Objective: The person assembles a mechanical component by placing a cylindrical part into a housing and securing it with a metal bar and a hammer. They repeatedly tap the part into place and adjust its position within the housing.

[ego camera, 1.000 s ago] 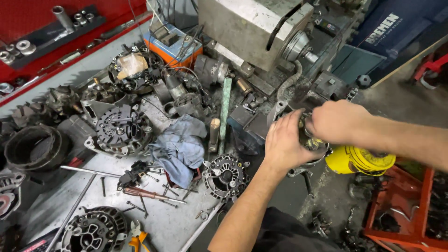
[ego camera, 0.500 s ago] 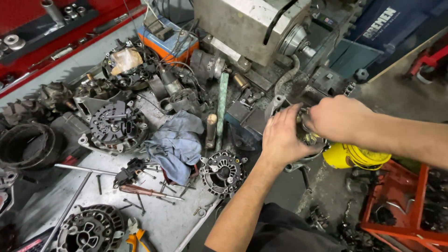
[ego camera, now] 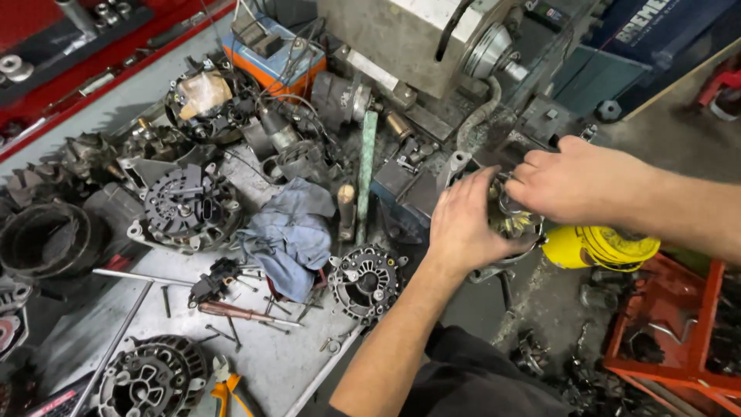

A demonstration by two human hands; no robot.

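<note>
Both hands meet on a round metal alternator part [ego camera: 511, 218] with copper windings, held at the bench's right edge in front of a vise. My left hand [ego camera: 463, 224] cups it from the left and below. My right hand [ego camera: 575, 184] grips its top from the right, fingers curled over it. Most of the part is hidden between the two hands.
The grey bench [ego camera: 278, 363] carries a blue rag [ego camera: 289, 232], an alternator housing [ego camera: 364, 279], another housing [ego camera: 189, 205], a screwdriver [ego camera: 243, 313], bolts and pliers [ego camera: 228, 390]. A grey machine [ego camera: 401, 38] stands behind. A yellow container [ego camera: 598, 247] and a red crate [ego camera: 679, 340] sit on the floor at right.
The view has drifted slightly, so the bench sits a little higher and further left. Both hands stay on the part, with the right hand's fingers shifting over its top.
</note>
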